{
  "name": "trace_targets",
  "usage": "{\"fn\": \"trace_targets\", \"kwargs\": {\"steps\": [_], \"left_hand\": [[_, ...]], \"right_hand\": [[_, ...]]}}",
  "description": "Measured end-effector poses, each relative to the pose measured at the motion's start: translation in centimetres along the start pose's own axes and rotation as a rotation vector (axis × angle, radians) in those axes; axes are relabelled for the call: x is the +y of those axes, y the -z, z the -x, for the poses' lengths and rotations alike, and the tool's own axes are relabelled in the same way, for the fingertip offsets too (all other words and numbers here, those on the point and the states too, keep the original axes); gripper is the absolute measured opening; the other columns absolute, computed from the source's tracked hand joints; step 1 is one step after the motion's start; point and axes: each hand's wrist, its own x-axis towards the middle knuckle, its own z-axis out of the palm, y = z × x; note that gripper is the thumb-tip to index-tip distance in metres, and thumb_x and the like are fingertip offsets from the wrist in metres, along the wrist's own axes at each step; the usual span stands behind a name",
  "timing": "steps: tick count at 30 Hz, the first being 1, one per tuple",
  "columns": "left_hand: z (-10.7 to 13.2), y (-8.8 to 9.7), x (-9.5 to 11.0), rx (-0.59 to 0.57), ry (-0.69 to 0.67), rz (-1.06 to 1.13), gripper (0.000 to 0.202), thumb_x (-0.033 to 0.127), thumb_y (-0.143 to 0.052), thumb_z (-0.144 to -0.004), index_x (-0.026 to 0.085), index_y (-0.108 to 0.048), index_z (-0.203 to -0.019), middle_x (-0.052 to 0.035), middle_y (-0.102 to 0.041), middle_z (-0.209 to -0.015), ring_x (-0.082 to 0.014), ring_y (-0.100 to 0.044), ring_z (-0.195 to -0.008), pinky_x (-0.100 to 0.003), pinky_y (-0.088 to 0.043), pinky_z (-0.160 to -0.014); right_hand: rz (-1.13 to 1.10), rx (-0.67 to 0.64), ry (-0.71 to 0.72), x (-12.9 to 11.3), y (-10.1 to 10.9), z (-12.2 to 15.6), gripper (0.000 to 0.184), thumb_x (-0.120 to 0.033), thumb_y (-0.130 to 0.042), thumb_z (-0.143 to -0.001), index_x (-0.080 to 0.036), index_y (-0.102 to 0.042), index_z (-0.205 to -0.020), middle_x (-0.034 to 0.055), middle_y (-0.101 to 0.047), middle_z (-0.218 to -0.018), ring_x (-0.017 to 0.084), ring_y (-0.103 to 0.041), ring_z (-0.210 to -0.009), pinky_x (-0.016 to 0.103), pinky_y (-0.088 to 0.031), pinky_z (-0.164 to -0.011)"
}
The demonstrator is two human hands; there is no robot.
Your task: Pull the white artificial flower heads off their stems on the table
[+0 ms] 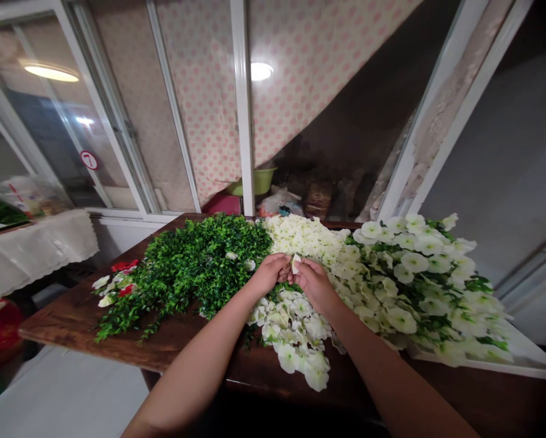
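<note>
Though I can't tell what my curled left hand [271,271] holds, my right hand [315,281] pinches a white petal [296,260]; work looks partway along, white flowers [297,328] heaped nearby.

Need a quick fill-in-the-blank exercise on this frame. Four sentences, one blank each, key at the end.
1. The right hand pinches a small piece that is ____ in colour.
2. The bushy leaves beyond the left hand are ____ in colour.
3. Red flowers lie at the picture's ____ end of these leaves.
4. The curtain behind the window frame is patterned with pink ____.

Missing words: white; green; left; dots.
</note>
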Motion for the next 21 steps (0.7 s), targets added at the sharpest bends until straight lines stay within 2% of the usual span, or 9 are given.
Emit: {"fn": "trace_targets", "kwargs": {"steps": [12,21], "left_hand": [[0.03,-0.18,0.01,0.025,0.015,-0.014,0.04,0.047,-0.058,-0.08,0.018,-0.041,-0.059,0.0057,-0.039,-0.048,-0.0088,-0.045,-0.044,-0.024,-0.039,-0.05],[0.07,-0.24,0.07,0.008,0.014,-0.009,0.039,0.044,-0.059,-0.08,0.018,-0.041,-0.058,0.0048,-0.041,-0.048,-0.0088,-0.046,-0.045,-0.024,-0.034,-0.049]], "right_hand": [[0.073,0.022,-0.005,-0.25,-0.08,0.08,0.019,-0.041,-0.065,-0.076,-0.024,-0.059,-0.071,0.001,-0.056,-0.066,0.017,-0.051,-0.062,0.032,-0.044,-0.061],[0.067,0.023,-0.013,-0.31,-0.12,0.18,0.021,-0.041,-0.066,-0.075,-0.022,-0.058,-0.071,-0.0004,-0.054,-0.066,0.015,-0.049,-0.061,0.029,-0.042,-0.059]]}}
